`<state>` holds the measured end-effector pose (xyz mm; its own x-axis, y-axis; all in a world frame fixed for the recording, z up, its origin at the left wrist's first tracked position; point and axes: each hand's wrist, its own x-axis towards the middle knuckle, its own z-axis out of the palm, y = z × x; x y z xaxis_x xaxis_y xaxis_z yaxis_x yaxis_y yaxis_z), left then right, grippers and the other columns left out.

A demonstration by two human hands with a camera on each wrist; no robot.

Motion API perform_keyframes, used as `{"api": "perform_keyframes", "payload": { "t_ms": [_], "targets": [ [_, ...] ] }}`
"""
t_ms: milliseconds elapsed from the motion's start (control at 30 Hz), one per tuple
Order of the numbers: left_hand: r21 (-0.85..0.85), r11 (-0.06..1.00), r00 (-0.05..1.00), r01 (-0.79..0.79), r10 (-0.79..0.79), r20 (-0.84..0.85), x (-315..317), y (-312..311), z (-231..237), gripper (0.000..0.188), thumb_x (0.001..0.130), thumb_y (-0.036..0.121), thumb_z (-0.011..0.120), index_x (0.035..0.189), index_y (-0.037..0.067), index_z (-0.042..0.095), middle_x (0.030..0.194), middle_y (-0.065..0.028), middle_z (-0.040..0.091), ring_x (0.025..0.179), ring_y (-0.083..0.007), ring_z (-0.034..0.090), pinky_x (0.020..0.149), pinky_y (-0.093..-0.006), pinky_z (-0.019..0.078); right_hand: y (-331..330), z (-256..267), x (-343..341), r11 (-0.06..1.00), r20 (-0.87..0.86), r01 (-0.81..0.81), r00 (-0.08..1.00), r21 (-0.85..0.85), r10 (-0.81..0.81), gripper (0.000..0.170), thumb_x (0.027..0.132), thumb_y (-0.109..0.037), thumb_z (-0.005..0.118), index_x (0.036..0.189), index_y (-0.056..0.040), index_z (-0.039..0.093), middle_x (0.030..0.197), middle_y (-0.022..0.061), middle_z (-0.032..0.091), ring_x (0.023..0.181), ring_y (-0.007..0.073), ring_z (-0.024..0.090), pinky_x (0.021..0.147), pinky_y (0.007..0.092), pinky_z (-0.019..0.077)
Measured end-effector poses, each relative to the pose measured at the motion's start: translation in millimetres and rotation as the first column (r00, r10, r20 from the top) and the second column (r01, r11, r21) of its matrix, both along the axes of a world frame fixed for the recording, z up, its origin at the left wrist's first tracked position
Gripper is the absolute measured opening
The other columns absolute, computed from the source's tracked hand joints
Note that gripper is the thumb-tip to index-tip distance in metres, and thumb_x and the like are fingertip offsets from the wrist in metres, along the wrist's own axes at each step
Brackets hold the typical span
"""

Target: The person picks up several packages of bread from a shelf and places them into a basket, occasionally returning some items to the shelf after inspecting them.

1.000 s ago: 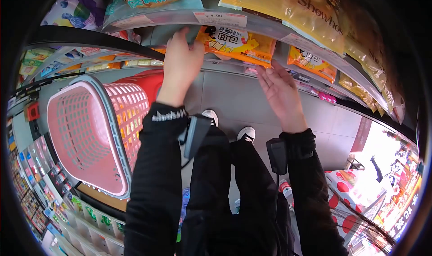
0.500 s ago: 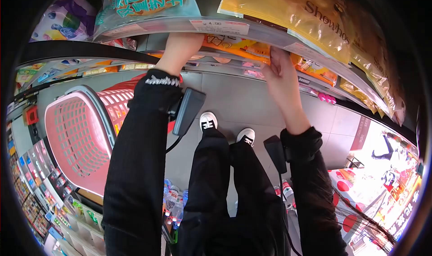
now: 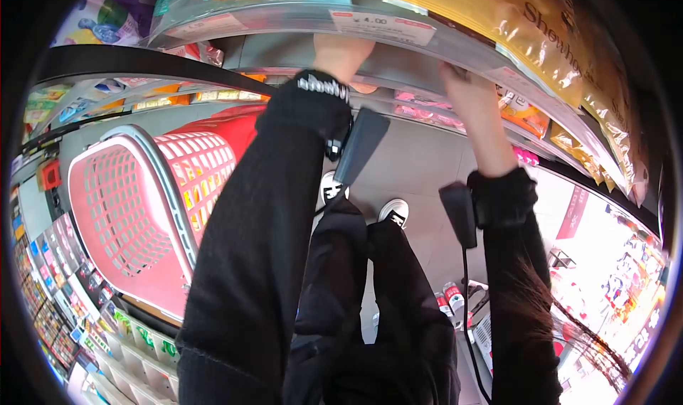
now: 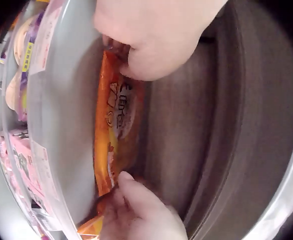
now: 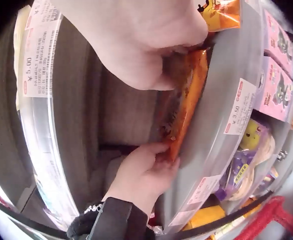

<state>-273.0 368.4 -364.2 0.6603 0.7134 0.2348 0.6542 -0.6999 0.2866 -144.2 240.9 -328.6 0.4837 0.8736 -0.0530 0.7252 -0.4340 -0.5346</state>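
An orange bread packet [image 4: 117,120] stands on edge on a grey shelf, held between both hands. In the left wrist view my left hand [image 4: 156,37] pinches its upper end with curled fingers, and my right hand [image 4: 144,212] grips the lower end, thumb on the wrapper. From the right wrist view, the same packet [image 5: 187,100] has my right hand [image 5: 141,42] at its top and my left hand [image 5: 144,172] at its bottom. In the head view the upper shelf hides the packet and the fingers of my left hand [image 3: 343,53] and right hand [image 3: 473,99].
A transparent shelf edge with price tags [image 3: 384,27] runs above my hands, with yellow bread bags [image 3: 491,14] on it. Another orange packet [image 3: 525,113] lies right of my right hand. A pink basket [image 3: 128,213] stands at the left, and pink packages [image 5: 276,90] sit on a neighbouring shelf.
The orange packet has gone from the shelf's front edge to deeper under the upper shelf, out of the head view. Both hands have moved in with it, and the left arm has shifted right.
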Motion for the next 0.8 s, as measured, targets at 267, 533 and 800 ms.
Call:
{"api": "perform_keyframes", "payload": {
  "t_ms": [267, 533, 800],
  "targets": [
    [-0.529, 0.848, 0.822, -0.027, 0.32, 0.472, -94, -126, 70, 0.025, 0.07, -0.006, 0.047, 0.094, 0.0, 0.05, 0.088, -0.0144, 0.052, 0.082, -0.0269, 0.051, 0.071, -0.0297, 0.0408, -97, 18, -103, 0.994, -0.6, 0.023, 0.799, 0.109, 0.047, 0.048, 0.074, -0.003, 0.053, 0.118, -0.0045, 0.035, 0.116, 0.0108, 0.041, 0.104, 0.0222, 0.044, 0.082, 0.0322, 0.0393],
    [-0.764, 0.636, 0.834, -0.111, 0.478, 0.277, -227, -183, 171, 0.023, 0.07, -0.008, 0.045, 0.091, -0.002, 0.052, 0.089, -0.0146, 0.055, 0.079, -0.0247, 0.055, 0.069, -0.0292, 0.043, -132, 38, -150, 0.973, -0.873, -0.159, 0.482, -0.168, -0.072, 0.025, 0.077, -0.001, 0.049, 0.102, -0.0003, 0.048, 0.095, 0.0076, 0.055, 0.088, 0.0145, 0.053, 0.075, 0.0245, 0.0423],
    [-0.739, 0.527, 0.775, -0.419, 0.632, 0.011, -356, -68, 122, 0.022, 0.079, 0.005, 0.046, 0.099, -0.003, 0.049, 0.088, -0.0104, 0.057, 0.077, -0.0136, 0.055, 0.068, -0.0233, 0.043, -91, 52, -178, 0.973, -0.896, -0.204, 0.444, -0.109, -0.007, 0.021, 0.078, -0.002, 0.049, 0.099, -0.0005, 0.05, 0.093, 0.0066, 0.056, 0.088, 0.0136, 0.054, 0.076, 0.0246, 0.0417]
  ]
}}
